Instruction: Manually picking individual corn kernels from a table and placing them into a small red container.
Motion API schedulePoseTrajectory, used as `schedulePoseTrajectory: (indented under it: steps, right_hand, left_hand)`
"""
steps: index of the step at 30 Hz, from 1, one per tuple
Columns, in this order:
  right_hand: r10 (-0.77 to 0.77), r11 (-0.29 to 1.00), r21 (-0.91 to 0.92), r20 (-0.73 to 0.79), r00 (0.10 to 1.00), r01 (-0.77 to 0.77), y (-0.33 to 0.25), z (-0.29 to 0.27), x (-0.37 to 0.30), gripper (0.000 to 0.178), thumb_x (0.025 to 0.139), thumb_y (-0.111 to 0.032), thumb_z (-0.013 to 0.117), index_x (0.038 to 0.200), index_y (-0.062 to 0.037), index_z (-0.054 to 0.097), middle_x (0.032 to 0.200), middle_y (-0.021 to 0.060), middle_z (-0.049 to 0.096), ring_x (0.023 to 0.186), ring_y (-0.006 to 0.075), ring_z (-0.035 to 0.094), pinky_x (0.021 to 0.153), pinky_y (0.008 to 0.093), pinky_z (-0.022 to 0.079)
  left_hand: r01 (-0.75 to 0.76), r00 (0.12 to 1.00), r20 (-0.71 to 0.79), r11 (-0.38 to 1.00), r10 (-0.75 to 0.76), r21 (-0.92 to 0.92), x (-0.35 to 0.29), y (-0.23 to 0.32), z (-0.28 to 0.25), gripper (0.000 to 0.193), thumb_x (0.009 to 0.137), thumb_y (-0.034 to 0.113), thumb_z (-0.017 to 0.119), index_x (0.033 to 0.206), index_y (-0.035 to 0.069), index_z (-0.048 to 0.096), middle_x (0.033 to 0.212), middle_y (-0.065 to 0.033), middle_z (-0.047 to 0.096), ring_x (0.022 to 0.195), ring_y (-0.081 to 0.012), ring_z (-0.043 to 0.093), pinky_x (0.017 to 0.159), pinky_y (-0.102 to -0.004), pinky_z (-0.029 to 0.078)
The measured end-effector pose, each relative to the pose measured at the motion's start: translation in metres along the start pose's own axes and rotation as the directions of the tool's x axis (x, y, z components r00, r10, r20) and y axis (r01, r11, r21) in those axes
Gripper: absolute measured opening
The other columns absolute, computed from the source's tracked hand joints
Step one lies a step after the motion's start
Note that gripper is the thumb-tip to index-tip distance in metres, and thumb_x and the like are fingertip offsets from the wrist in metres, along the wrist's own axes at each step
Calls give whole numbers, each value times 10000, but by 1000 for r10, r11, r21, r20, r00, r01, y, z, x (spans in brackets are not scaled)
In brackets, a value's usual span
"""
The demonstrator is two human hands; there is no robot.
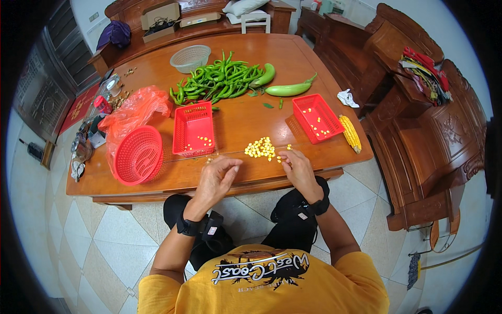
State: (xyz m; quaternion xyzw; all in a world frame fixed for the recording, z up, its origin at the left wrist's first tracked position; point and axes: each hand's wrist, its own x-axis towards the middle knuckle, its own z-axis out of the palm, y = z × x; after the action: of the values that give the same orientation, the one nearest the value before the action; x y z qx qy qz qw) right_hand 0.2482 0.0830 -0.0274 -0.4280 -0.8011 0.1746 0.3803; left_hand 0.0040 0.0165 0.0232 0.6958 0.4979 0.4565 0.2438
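Observation:
A small heap of yellow corn kernels lies on the wooden table near its front edge, between my hands. My right hand is just right of the heap, its fingers pinched at the tabletop by a few loose kernels. To the left of the heap is my left hand, fingers curled and thumb close to them; whatever they may hold is hidden. Ahead of my left hand stands a red rectangular basket with several kernels inside. A second red rectangular basket, with some kernels in it, stands ahead of my right hand.
A partly stripped corn cob lies beside the right basket. Green peppers are piled farther back, near two long green eggplants. At left are a round red basket and an orange plastic bag; a grey colander stands behind.

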Motion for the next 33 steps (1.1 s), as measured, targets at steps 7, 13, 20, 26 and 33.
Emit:
schedulePoseTrajectory:
  steps: [7,13,20,26,33]
  right_hand:
    - [-141,985,-103,-36,989,137,5,4,6,254,740,56,610,986,-7,607,853,155,624,777,312,590,698,367,482]
    - [-100,989,-107,30,994,103,3,4,6,232,734,43,624,957,-19,629,835,155,624,795,328,585,712,385,479]
    - [-93,986,-143,-7,996,91,2,6,6,187,750,28,615,934,-10,622,843,163,625,805,350,586,711,398,482]
    - [-115,981,-159,-23,993,110,7,8,8,186,753,32,606,934,-9,619,847,163,627,798,349,588,696,400,486]
    - [31,992,125,-9,999,-30,-19,2,4,184,763,43,598,941,-1,614,820,162,617,727,288,623,627,353,505]
  left_hand:
    - [170,977,144,982,-157,-82,-13,5,15,163,857,40,591,987,-26,662,830,-108,623,776,-191,583,704,-296,458]
    - [239,954,224,954,-197,-179,-20,2,28,169,880,60,586,1005,-32,652,869,-91,630,765,-138,588,673,-255,471]
    - [506,835,474,727,-279,-464,-23,-9,36,238,931,112,546,1090,-53,610,976,-87,653,884,-123,613,781,-255,495]
    - [661,747,567,474,-347,-581,-22,-12,38,247,930,103,541,1129,-35,592,1015,-106,648,902,-167,636,790,-269,510]
    - [687,722,595,264,-353,-677,-18,-10,46,287,962,99,468,1204,-42,529,1073,-144,627,935,-208,641,818,-298,525]
